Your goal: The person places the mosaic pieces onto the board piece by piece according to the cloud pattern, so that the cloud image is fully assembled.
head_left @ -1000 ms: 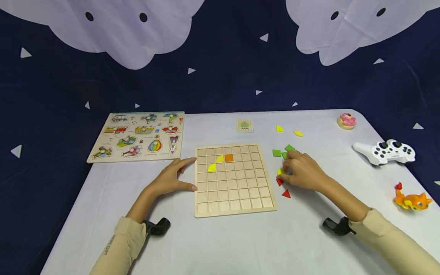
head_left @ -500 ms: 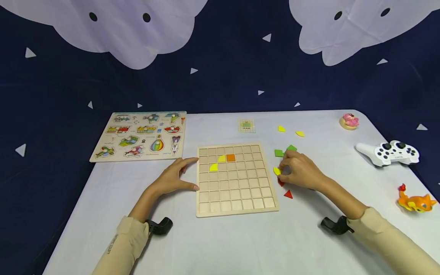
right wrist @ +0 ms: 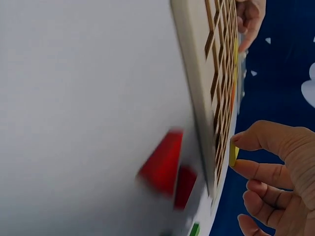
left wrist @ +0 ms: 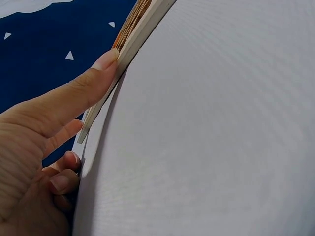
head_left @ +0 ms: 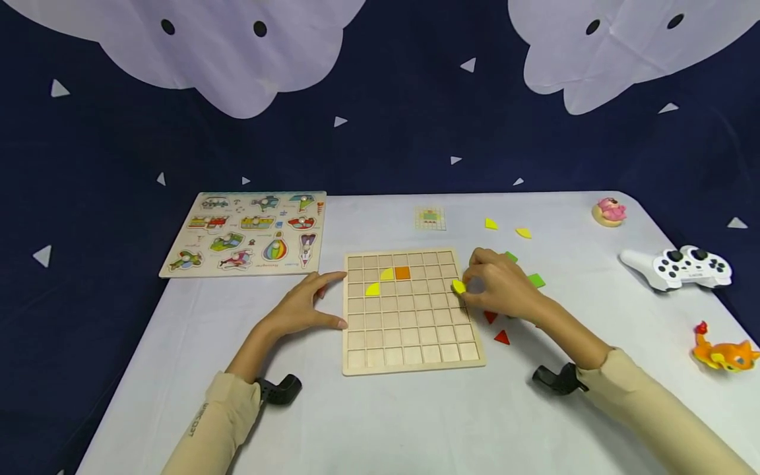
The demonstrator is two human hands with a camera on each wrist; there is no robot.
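Note:
A wooden grid board (head_left: 410,343) lies in the middle of the white table, with two yellow quarter-circle pieces (head_left: 373,288) and an orange square (head_left: 402,272) set in its upper cells. My right hand (head_left: 495,284) pinches a yellow piece (head_left: 458,286) between thumb and fingers, just above the board's right edge; the right wrist view shows that yellow piece (right wrist: 233,153) beside the board (right wrist: 199,93). My left hand (head_left: 299,307) rests on the table with straight fingers against the board's left edge, and its thumb (left wrist: 74,98) touches the board's side (left wrist: 133,42).
Red triangles (head_left: 501,338), green squares (head_left: 536,280) and two more yellow pieces (head_left: 523,232) lie right of the board. A small pattern card (head_left: 430,218) sits behind it. A vehicle puzzle board (head_left: 249,232) lies far left. A white game controller (head_left: 683,267), an orange toy (head_left: 726,353) and a pink toy (head_left: 610,212) sit at right.
My right hand has lifted a yellow piece from the loose pile and carried it left, over the board's right edge. The left hand has stayed at the board's left side.

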